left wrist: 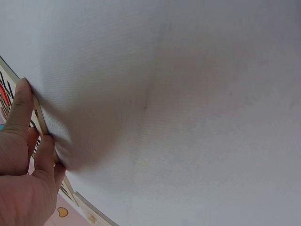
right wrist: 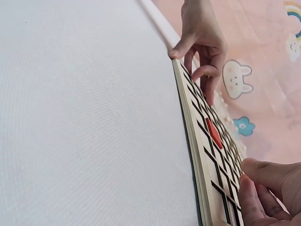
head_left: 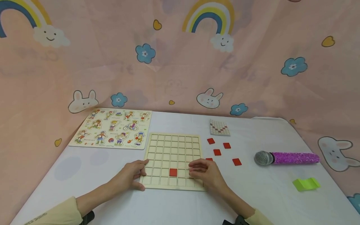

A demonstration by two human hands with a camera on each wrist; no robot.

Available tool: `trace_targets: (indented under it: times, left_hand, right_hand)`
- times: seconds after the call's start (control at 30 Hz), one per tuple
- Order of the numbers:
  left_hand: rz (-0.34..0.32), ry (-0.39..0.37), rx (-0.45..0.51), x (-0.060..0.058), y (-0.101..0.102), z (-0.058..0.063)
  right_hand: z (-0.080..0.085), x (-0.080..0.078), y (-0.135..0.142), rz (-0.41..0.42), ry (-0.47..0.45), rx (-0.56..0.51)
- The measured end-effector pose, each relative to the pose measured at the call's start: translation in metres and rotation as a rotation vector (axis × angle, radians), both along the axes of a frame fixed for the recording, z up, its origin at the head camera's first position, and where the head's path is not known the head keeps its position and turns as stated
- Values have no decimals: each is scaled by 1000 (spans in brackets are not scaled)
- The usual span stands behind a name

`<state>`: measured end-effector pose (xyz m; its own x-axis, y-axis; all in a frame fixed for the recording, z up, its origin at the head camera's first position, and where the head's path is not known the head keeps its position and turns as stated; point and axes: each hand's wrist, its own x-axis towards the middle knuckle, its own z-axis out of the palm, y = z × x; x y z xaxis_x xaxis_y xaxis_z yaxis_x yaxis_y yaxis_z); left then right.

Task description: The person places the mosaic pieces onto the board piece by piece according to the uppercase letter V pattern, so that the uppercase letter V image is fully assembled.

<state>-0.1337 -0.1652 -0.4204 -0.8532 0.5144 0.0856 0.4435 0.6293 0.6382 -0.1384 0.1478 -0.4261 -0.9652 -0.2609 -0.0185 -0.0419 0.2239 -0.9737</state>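
A pale wooden grid board [head_left: 160,155] lies flat on the white table, with one red square tile [head_left: 173,172] in a cell near its lower middle. My left hand [head_left: 132,175] holds the board's near left corner, its thumb and bent fingers along the edge. Over the board's right side is my right hand [head_left: 208,175], thumb and fingertips close together at the cells. Whether a tile is between them is hidden. Loose red tiles [head_left: 217,152] lie to the right of the board, below a small pattern card [head_left: 219,127].
A puzzle board with sports figures [head_left: 109,128] lies at the back left, close beside the grid board. On the right are a purple glitter microphone [head_left: 292,158] and a bright green block [head_left: 306,184]. A pink patterned cloth [head_left: 174,72] hangs behind the table.
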Motion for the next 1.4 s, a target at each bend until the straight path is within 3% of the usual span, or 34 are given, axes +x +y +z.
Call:
trace_targets:
  times: [0.3, 0.77, 1.1, 1.4]
  left_hand:
    - [-8, 8, 1, -1, 0, 0]
    - [1, -8, 8, 1, 0, 2]
    - [4, -29, 16, 1, 0, 2]
    - [4, -23, 12, 1, 1, 2]
  right_hand:
    - [2, 4, 25, -27, -9, -19]
    - [4, 9, 68, -119, 21, 112]
    - [-6, 12, 84, -101, -21, 252]
    - [-13, 11, 87, -70, -6, 272]
